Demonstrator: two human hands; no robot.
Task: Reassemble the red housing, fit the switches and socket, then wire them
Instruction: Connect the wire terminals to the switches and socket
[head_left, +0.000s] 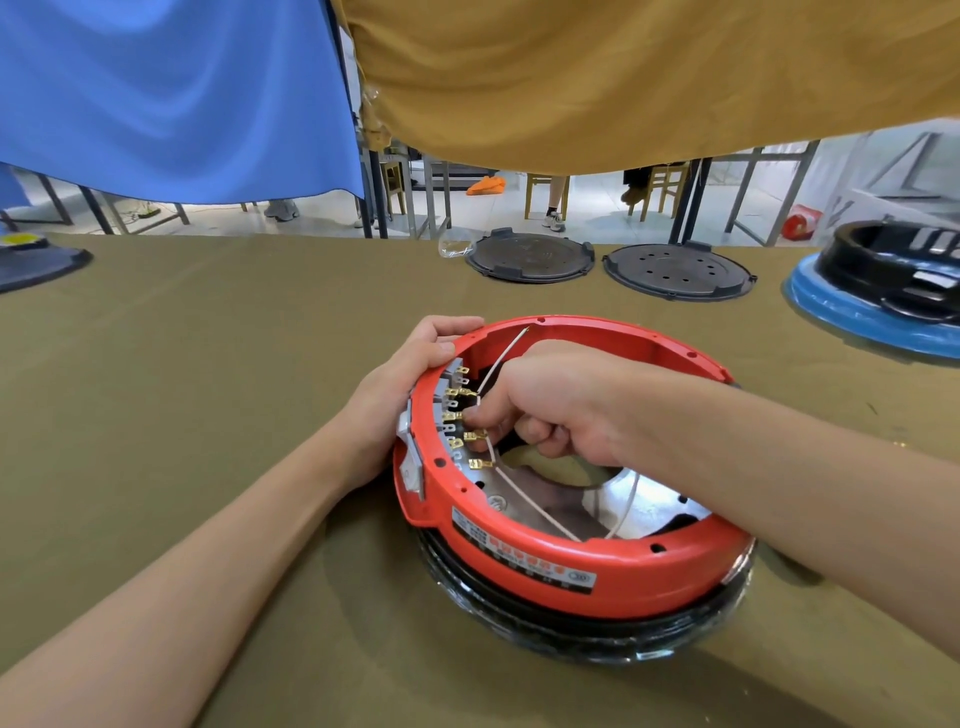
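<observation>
The red ring housing (597, 566) lies upside down on a black base in the middle of the table. Grey switches (411, 457) sit in its left wall, their brass terminals (457, 415) pointing inward. My left hand (400, 384) grips the housing's left rim from outside, thumb on top. My right hand (540, 415) reaches inside the ring and pinches a brass connector on a white wire (501, 356) at the terminals. More white wires (540, 512) run across the shiny metal plate (649, 506) inside.
Two dark round covers (530, 257) (678, 270) lie at the table's far edge. A blue and black housing (883, 296) stands far right, a dark part (36, 260) far left. Olive cloth (208, 389) covers the table. Blue and mustard fabric hang above.
</observation>
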